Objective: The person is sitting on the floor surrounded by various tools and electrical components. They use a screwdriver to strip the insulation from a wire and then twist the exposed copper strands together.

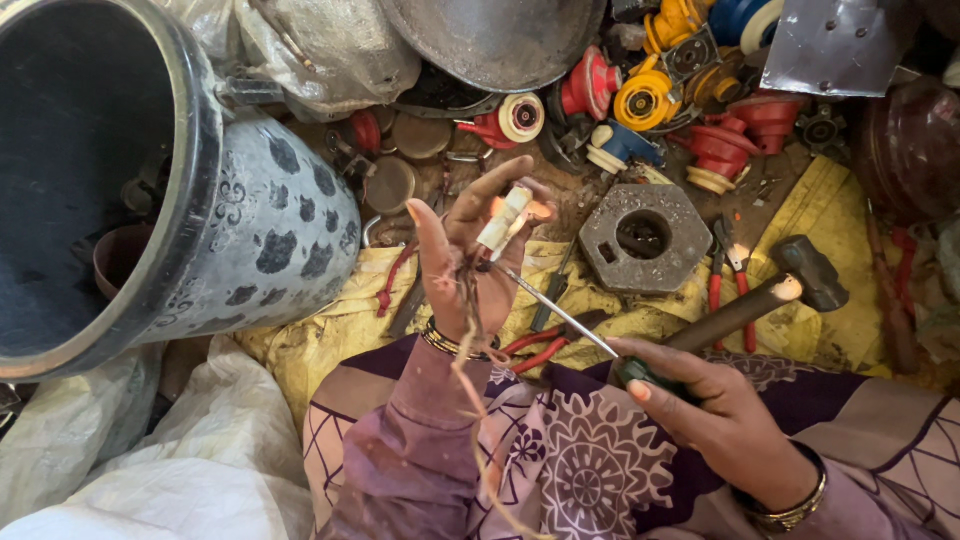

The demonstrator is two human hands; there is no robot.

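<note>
Left hand point(468, 255) raised palm-up, fingers curled around a small cream plug point(504, 219) with a frayed brownish cord point(470, 360) trailing down over the wrist and lap. Right hand point(715, 405) clenched on the dark green handle of a screwdriver point(560, 312); its thin metal shaft slants up-left, tip at the base of the plug. Both hands sit above a crumpled yellow sheet point(820, 215) spread on the ground. On the sheet, just right of the plug: a grey hexagonal metal block point(645, 238) with a round hole, rough cast surface. Right of that, red-handled pliers point(730, 275) and a hammer point(790, 285) with wooden handle and dark head. Far edge of the sheet: heap of red, yellow and blue plastic parts point(690, 110), dusty. Left: large blue-grey spotted pot point(260, 235) lying on its side, glazed, mouth towards the camera
</note>
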